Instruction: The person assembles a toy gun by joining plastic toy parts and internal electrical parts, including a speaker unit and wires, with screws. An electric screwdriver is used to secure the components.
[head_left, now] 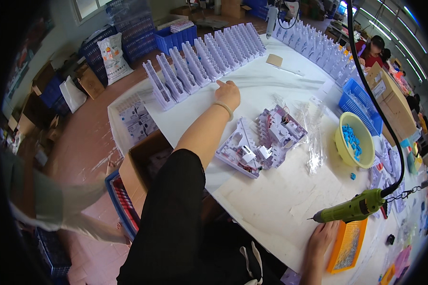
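Observation:
My left hand (227, 95) reaches across the white table to the near side of a row of pale purple plastic housings (197, 64). Its index finger points at the base of one housing, the other fingers are bent, and no held thing shows. At the lower right, my right hand (322, 240) lies on the table against an orange basket (337, 251) of small metal pieces, fingers stretched. Over it hangs a green electric screwdriver (349, 209). Between my hands lie two opened purple housings (242, 149) with white parts and wires inside.
A yellow bowl (340, 142) holds blue pieces, with a blue basket (359, 104) behind it. Clear plastic film (316, 142) lies beside the opened housings. More housings (314, 50) line the far edge. An open carton (138, 164) stands left of the table. A co-worker (373, 52) sits far right.

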A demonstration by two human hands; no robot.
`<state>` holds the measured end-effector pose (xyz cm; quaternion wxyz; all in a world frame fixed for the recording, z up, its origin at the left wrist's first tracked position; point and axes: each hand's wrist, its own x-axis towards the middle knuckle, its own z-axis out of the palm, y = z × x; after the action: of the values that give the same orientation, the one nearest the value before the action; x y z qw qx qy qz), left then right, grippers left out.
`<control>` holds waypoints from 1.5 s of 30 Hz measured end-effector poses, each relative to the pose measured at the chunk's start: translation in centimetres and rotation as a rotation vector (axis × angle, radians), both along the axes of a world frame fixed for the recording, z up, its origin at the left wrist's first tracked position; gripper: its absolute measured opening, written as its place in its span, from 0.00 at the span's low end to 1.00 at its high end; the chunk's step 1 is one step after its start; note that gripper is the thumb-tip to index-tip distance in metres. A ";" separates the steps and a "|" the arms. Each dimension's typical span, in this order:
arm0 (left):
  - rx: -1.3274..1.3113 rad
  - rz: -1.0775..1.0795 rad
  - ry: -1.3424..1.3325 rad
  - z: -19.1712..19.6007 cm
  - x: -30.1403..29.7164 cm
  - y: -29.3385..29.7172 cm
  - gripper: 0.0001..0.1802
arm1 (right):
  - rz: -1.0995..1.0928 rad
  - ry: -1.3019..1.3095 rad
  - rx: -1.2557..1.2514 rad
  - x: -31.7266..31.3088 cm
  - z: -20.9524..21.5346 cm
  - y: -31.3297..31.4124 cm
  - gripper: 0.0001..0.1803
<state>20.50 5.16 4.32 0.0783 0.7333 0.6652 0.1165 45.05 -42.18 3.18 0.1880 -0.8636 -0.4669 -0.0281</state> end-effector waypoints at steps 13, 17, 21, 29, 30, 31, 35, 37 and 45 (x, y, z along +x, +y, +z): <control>0.137 -0.106 -0.128 0.8 -4.0 -5.4 0.26 | 0.119 -0.016 0.185 1.8 -3.1 -2.1 0.12; 0.373 -0.414 -1.011 -1.1 -4.5 -11.2 0.23 | 0.140 -0.120 0.360 2.4 -3.2 0.5 0.15; 0.351 -0.529 -0.983 -0.4 -1.1 -27.6 0.20 | 0.025 -0.024 0.393 3.6 -2.8 -1.0 0.15; 0.134 -1.282 -0.914 -2.8 4.7 -41.7 0.20 | 0.161 -0.190 0.173 6.0 -2.4 -2.4 0.12; 0.092 -1.297 -0.909 -2.4 5.5 -42.3 0.20 | 0.198 -0.179 0.176 6.2 -2.7 -2.3 0.12; 0.092 -1.292 -0.911 -2.0 6.2 -42.8 0.20 | 0.202 -0.178 0.173 6.4 -3.0 -2.5 0.12; -0.023 -1.376 -0.903 -1.2 9.2 -43.4 0.19 | 0.205 -0.228 0.249 6.7 -3.5 -2.3 0.11; -0.064 -1.425 -0.899 -1.2 10.4 -43.6 0.18 | 0.204 -0.240 0.255 7.3 -3.7 -2.6 0.11; -0.153 -1.351 -0.780 -1.9 12.1 -43.3 0.16 | -0.007 -0.101 0.393 13.9 -3.6 -6.3 0.12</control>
<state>32.62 -38.18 2.40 0.4105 0.8778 0.0057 0.2467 58.99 -48.44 -0.46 0.3292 -0.8095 -0.4582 -0.1626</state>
